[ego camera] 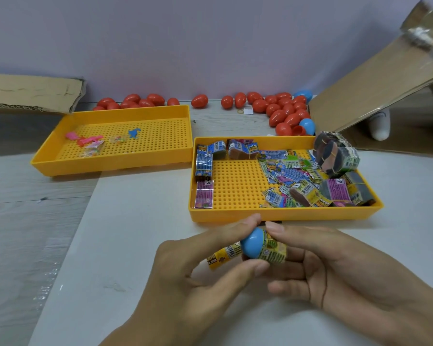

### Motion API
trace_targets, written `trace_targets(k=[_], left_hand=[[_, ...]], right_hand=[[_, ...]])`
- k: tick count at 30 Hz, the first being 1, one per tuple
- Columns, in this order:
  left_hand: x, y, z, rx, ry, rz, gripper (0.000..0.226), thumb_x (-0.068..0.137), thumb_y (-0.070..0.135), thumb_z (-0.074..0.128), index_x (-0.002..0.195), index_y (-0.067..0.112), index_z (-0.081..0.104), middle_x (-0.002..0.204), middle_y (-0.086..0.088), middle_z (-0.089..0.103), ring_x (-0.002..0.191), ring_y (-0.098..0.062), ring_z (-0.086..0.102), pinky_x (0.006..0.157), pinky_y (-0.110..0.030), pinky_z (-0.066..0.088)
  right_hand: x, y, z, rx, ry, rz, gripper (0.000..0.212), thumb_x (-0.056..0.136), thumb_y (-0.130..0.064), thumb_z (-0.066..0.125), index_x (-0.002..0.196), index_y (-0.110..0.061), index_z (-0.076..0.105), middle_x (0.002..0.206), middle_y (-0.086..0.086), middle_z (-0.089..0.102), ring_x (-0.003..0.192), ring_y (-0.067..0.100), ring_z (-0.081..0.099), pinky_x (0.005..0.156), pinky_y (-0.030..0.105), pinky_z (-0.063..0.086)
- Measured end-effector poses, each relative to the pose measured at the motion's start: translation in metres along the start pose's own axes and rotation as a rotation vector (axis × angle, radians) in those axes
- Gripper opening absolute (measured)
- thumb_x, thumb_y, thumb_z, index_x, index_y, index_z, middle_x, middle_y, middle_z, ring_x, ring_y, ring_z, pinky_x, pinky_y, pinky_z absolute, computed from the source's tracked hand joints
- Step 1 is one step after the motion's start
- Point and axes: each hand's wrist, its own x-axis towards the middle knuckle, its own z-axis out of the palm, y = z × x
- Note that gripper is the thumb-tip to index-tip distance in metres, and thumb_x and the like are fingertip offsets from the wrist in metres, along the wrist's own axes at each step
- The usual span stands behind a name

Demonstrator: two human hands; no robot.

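A blue plastic egg (251, 242) with a printed paper label (273, 250) wrapped round it is held between both hands, just in front of the right yellow tray (280, 216). My left hand (198, 273) pinches the egg with thumb and forefinger. My right hand (318, 263) grips the label side, its forefinger on top. One end of the label (223, 255) sticks out to the left under the egg.
The right tray holds several folded and bundled labels (293, 176). A left yellow tray (110, 163) holds small pink and blue toys (85, 141). Several red eggs (280, 106) and two blue ones lie along the wall. Cardboard flaps stand at far left (33, 93) and right (375, 83).
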Motion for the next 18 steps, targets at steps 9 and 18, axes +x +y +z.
trace_targets(k=[9,18], left_hand=[[0.0034,-0.0019,-0.0022,-0.264,-0.081,-0.191,0.044,0.075,0.028,0.078,0.116,0.045,0.07,0.114,0.016,0.073,0.111,-0.005,0.067,0.091,-0.018,0.052],[0.0001,-0.0008,-0.0019,-0.159,-0.014,-0.085,0.049,0.077,0.029,0.079,0.123,0.037,0.067,0.118,0.015,0.072,0.113,-0.01,0.067,0.094,-0.026,0.054]], right_hand=[[0.0011,0.0018,0.0008,0.072,-0.021,0.039,0.047,0.062,-0.029,0.082,0.105,-0.012,0.077,0.105,0.018,0.074,0.083,0.027,0.075,0.054,0.027,0.059],[-0.001,-0.0022,0.0029,-0.018,-0.039,0.011,0.048,0.064,-0.039,0.081,0.105,-0.016,0.077,0.1,0.015,0.075,0.079,0.023,0.075,0.055,0.027,0.058]])
